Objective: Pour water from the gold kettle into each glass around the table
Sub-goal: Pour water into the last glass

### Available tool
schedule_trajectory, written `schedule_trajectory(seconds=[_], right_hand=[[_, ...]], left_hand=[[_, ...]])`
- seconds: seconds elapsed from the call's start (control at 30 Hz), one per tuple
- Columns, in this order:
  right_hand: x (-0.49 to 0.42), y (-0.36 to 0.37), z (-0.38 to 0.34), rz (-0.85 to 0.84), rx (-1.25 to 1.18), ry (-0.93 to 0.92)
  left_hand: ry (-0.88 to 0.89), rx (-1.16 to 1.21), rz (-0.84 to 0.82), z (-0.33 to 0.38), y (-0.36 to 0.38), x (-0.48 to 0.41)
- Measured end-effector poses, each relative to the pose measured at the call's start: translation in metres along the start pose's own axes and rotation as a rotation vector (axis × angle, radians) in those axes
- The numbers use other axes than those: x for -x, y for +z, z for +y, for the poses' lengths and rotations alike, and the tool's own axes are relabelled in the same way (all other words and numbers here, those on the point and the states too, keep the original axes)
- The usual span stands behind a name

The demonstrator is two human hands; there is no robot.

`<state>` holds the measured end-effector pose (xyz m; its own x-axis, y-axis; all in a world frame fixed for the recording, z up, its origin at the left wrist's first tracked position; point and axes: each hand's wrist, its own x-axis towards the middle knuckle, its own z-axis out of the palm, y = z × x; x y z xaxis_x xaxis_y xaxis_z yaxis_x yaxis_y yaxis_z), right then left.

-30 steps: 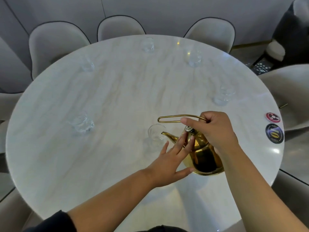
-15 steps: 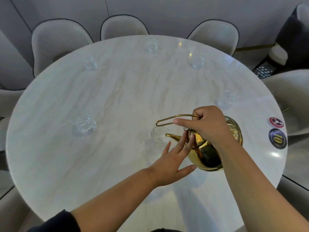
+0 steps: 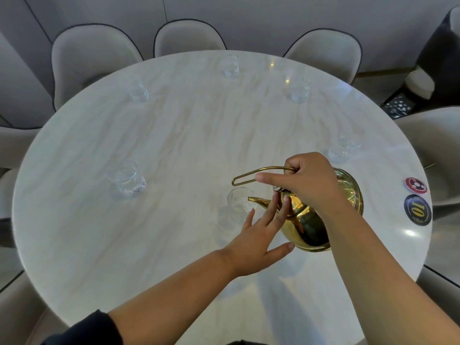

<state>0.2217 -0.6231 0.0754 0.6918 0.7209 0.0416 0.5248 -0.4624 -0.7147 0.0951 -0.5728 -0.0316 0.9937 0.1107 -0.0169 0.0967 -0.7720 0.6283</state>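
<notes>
My right hand (image 3: 307,181) grips the thin wire handle of the gold kettle (image 3: 310,226), which is lifted and tilted left. Its spout tip sits over the rim of the nearest clear glass (image 3: 239,201). My left hand (image 3: 261,234) is flat with fingers spread, fingertips resting on the kettle's lid and knob. More clear glasses stand around the round marble table (image 3: 174,145): one at the left (image 3: 127,181), one at the far left (image 3: 139,92), one at the far middle (image 3: 231,66), one at the far right (image 3: 298,90), one at the right (image 3: 344,146).
Two round coasters, a red one (image 3: 416,185) and a dark one (image 3: 417,209), lie near the table's right edge. Beige padded chairs (image 3: 189,37) ring the table. A dark chair (image 3: 439,53) stands at the far right.
The kettle has been lifted off the table and tipped left, bringing its spout over the nearest glass. My left fingers stayed on the lid.
</notes>
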Motion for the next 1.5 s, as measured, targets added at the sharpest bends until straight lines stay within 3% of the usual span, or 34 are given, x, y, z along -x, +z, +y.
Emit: schedule_trajectory(seconds=[1.5], right_hand=[[-0.004, -0.004, -0.021, -0.035, 0.114, 0.024]], left_hand=[[-0.010, 0.073, 0.041, 0.005, -0.007, 0.000]])
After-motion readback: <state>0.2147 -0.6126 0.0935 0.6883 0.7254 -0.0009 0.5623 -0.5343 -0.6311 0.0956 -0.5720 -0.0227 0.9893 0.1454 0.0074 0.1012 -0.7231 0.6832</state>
